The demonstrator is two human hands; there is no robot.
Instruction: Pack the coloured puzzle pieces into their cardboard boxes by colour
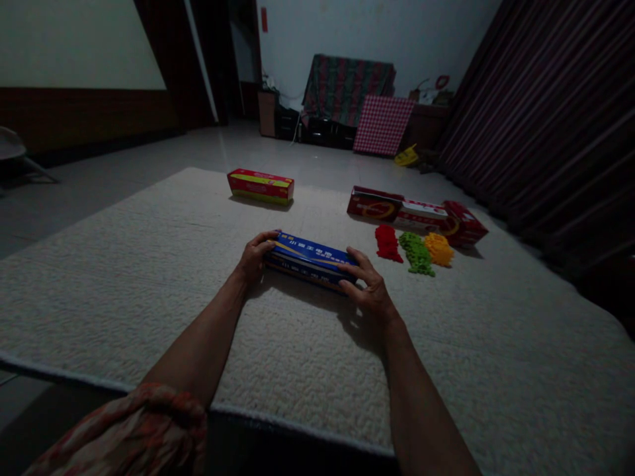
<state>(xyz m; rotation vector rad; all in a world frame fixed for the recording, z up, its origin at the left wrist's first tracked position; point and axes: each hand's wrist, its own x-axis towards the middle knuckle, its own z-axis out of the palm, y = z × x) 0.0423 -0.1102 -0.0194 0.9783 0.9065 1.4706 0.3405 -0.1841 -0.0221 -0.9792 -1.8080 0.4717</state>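
Note:
A long blue box (310,261) with pale lettering and a yellow stripe lies in front of me, close to the middle of the quilted cover. My left hand (256,256) grips its left end, with the fingers curled against the side and upper edge. At the other end, my right hand (370,284) holds the box with its thumb at the front and its fingers over the top. The box's underside is hidden, so I cannot tell whether it rests on the cover or is slightly raised.
Beyond the blue box stands a red and yellow-green box (261,186). Dark red boxes (374,204) form a row at right. Before them lie red (387,243), green (417,253) and yellow (439,250) piles of small pieces. The quilted cover (149,264) ends at a front edge near me.

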